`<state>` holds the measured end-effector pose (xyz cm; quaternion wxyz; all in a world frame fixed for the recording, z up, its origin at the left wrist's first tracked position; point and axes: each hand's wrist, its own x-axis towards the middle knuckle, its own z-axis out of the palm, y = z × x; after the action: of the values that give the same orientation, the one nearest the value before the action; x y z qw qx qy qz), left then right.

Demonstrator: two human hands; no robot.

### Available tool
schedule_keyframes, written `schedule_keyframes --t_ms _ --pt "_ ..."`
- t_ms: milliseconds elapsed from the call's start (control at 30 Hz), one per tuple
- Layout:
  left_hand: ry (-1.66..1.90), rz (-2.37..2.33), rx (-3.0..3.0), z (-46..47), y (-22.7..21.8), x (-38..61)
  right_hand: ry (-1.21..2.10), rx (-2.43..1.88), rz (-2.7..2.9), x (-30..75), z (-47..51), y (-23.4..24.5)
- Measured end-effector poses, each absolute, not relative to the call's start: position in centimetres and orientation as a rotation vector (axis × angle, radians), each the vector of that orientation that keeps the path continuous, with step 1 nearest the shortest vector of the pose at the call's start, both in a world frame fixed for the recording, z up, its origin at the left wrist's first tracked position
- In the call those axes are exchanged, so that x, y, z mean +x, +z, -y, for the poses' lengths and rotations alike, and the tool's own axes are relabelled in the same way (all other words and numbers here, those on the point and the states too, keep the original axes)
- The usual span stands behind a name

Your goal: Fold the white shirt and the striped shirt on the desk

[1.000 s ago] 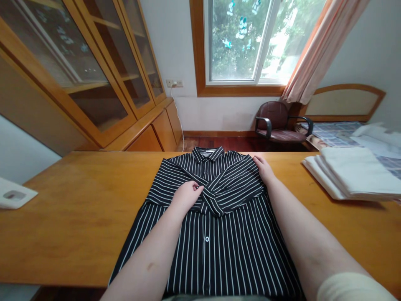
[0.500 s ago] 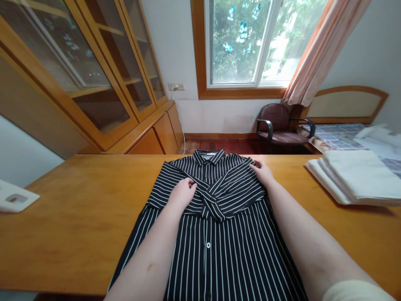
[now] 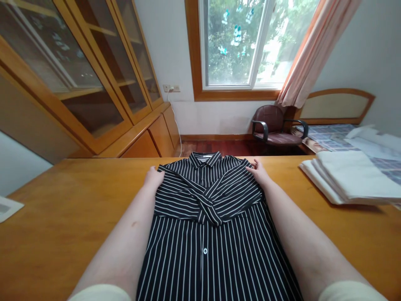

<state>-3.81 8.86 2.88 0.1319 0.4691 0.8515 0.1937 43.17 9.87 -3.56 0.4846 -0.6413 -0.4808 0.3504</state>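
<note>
Head view puts my 2 hands at the far corners of the garment. My left hand sits at the shirt's shoulder edge, with its fingers curled against the cloth, and my right hand sits at the opposite shoulder. Neither looks clenched into a fist, but from this angle I cannot tell whether either hand is pinching the fabric or only resting on it.

The black shirt with white stripes lies face up and buttoned on the wooden table, with its collar close to the far edge. Its 2 sleeves cross in an X over the chest, and the cuffs are hard to make out where they meet in a twist. My forearms cover part of the body, and the bottom of the frame cuts off the hem.

Bare wood stretches away on both sides of the shirt. A stack of folded white cloth lies to the right, well apart from my right hand, and a small white paper is cut off at the left edge of the frame.
</note>
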Motion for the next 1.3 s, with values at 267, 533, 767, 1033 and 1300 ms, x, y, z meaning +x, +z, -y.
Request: schedule_keyframes --t_ms 267,533,767,1033,1300 --pt "0.676 -2.545 1.379 -7.7 0.7 -3.1 0.704 -1.803 1.174 42.8 -10.1 -3.0" --pt "0.669 -2.496 1.444 -7.4 0.8 -3.6 0.656 -1.785 1.122 42.3 -8.6 -1.6" --pt "0.767 -2.444 1.374 -7.0 0.9 -4.2 0.589 -1.697 1.031 42.3 -7.7 -1.0" --pt "0.813 -2.409 1.309 -7.3 0.6 -4.6 0.744 -1.601 1.090 41.9 -7.5 -0.4" --pt "0.840 -2.358 1.274 -7.4 0.6 -4.8 0.803 -1.544 1.051 42.3 -6.5 -0.2"
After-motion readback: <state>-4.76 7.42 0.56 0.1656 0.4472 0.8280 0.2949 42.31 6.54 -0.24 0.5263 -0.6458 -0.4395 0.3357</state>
